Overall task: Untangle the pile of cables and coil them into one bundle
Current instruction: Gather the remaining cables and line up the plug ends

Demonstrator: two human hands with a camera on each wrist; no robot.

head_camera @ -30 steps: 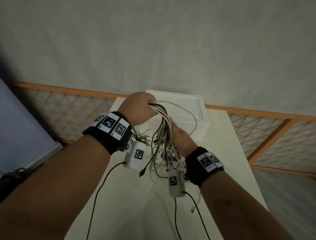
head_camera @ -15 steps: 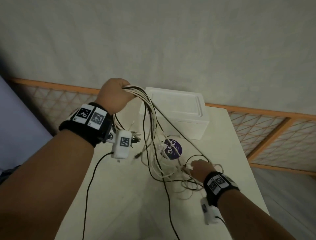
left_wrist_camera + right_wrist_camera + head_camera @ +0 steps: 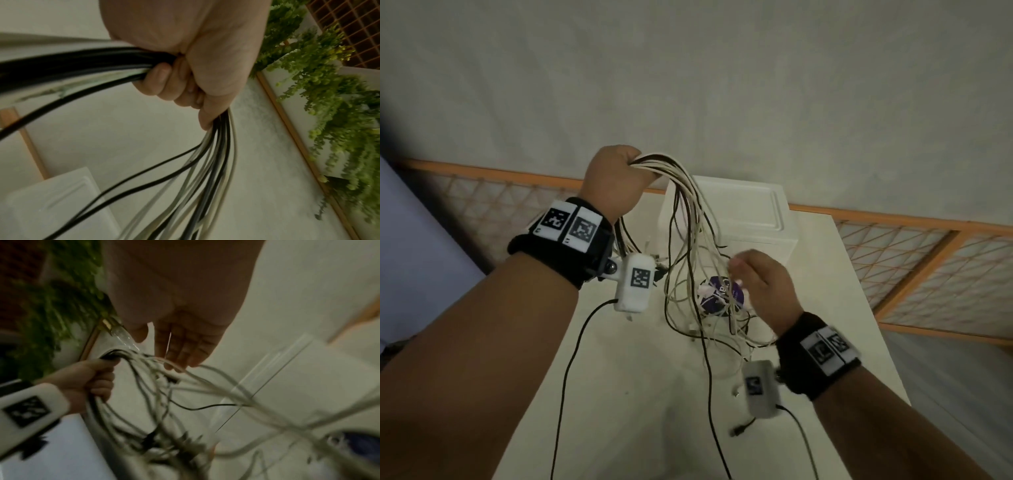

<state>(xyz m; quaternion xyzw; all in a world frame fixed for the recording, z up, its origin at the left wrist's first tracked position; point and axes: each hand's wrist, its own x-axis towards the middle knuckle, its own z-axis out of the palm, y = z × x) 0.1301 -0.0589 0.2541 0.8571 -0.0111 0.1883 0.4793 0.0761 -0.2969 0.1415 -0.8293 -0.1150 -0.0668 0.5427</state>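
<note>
Cables (image 3: 688, 219) hung from the fisted left hand (image 3: 616, 181), raised above the surface (image 3: 619, 394) so tangles dropped free; right hand (image 3: 760, 287), fingers relaxed, held nothing, reaching among strands near the far edge.

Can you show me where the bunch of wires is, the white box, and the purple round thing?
wires (image 3: 688, 192): head view, on the strands hanging below the fist.
white box (image 3: 750, 209): head view, on its lid.
purple round thing (image 3: 717, 298): head view, on its purple top.
</note>
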